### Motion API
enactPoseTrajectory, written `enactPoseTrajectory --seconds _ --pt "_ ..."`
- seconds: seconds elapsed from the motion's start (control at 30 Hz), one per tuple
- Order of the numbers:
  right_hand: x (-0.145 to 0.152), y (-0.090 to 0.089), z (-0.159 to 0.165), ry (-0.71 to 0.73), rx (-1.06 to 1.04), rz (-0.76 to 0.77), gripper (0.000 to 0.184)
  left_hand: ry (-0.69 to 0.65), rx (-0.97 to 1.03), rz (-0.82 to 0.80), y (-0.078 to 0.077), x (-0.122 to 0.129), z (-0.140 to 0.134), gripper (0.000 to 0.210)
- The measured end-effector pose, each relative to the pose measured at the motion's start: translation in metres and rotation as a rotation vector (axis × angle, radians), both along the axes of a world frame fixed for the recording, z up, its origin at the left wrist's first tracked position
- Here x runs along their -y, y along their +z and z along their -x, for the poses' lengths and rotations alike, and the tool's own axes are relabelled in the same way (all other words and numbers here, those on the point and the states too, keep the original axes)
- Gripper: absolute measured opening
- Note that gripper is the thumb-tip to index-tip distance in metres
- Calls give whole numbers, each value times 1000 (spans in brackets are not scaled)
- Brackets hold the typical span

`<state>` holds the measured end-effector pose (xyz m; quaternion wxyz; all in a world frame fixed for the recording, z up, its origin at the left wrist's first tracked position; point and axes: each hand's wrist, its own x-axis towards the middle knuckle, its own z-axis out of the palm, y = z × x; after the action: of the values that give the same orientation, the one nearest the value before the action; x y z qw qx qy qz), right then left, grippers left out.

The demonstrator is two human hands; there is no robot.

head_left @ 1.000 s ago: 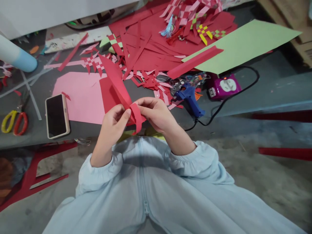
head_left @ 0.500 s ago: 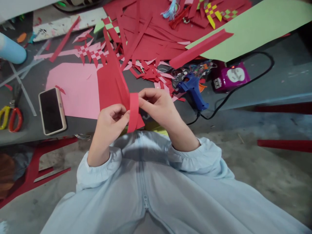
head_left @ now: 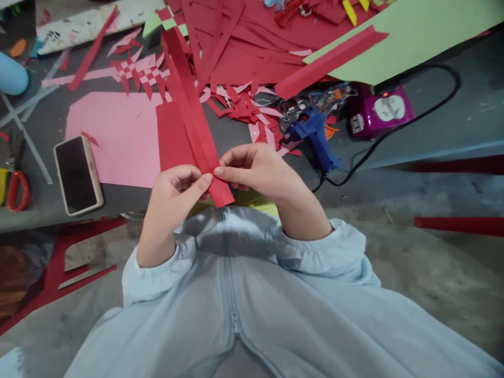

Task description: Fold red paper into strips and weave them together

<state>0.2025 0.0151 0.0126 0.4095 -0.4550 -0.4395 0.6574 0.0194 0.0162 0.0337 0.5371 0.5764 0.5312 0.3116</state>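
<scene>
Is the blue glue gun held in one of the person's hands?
No, the blue glue gun lies on the grey table, while the left hand and right hand pinch a long red paper strip.

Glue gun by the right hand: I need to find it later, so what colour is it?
Blue, seen in the head view: the glue gun lies on the table.

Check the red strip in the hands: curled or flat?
Flat: the red strip runs straight from both hands' pinch, left hand and right hand, showing no loop.

We are finding no readable text, label, brand or number on anything lying here.
</scene>
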Motion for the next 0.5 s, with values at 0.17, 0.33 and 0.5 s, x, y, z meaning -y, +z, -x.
enactPoseTrajectory --seconds 0.17,0.33,0.5 --pt "1 -9 3 -32 -115 59 40 27 68 -6 -5 2 0 18" --pt "2 -12 10 -112 -170 59 40 105 128 -52 -9 5 -6 21" --pt "2 -10 13 -148 -186 63 39 145 93 -52 -9 6 -9 25"
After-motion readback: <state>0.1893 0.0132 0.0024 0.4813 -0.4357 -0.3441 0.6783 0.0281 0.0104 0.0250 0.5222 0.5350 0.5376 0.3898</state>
